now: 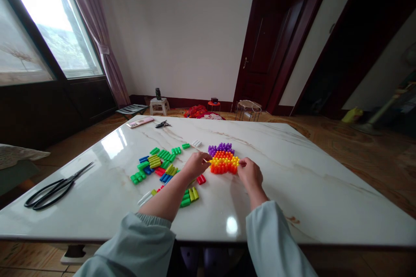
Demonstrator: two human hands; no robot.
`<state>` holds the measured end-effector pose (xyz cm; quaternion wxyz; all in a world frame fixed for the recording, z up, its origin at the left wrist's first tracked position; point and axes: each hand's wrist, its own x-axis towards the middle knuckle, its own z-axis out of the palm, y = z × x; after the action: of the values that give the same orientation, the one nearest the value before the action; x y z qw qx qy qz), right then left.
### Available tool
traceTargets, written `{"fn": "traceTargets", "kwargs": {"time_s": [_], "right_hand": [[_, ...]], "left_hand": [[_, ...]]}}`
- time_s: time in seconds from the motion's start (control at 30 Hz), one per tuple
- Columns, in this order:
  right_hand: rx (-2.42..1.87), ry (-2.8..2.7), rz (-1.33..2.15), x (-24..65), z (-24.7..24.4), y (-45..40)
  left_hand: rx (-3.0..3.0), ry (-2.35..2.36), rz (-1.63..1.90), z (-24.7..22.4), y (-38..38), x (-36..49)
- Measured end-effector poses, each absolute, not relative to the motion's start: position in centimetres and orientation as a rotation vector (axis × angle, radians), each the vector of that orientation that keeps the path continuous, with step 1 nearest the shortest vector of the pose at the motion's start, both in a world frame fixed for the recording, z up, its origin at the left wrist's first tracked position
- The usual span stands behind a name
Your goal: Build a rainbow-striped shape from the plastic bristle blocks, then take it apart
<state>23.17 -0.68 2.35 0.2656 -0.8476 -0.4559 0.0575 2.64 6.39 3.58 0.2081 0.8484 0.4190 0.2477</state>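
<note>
A joined cluster of round-tipped plastic building blocks is between my hands, with purple blocks at the far side and orange and yellow rows nearer. My left hand pinches the left end of the yellow row between thumb and finger. At the opposite end, the fingers of my right hand close on the yellow blocks. Loose green blocks, yellow blocks, blue blocks and a red block lie left of the cluster, partly hidden behind my left forearm.
Long-handled black scissors lie on the left of the white marble-look table. Toward its far edge are a phone and small black pliers. White blocks sit behind the loose pile. Stools stand beyond the table.
</note>
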Motion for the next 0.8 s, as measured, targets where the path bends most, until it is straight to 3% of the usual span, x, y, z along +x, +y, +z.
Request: {"fn": "traceTargets", "kwargs": {"time_s": [0.4, 0.8], "right_hand": [[-2.340, -1.486, 0.027, 22.1, 1.9, -0.4], [-2.350, -1.571, -0.008, 21.2, 2.0, -0.2]], "left_hand": [[2.422, 1.516, 0.334, 3.6, 4.9, 5.4], [2.501, 1.598, 0.219, 3.5, 4.5, 6.9]]}}
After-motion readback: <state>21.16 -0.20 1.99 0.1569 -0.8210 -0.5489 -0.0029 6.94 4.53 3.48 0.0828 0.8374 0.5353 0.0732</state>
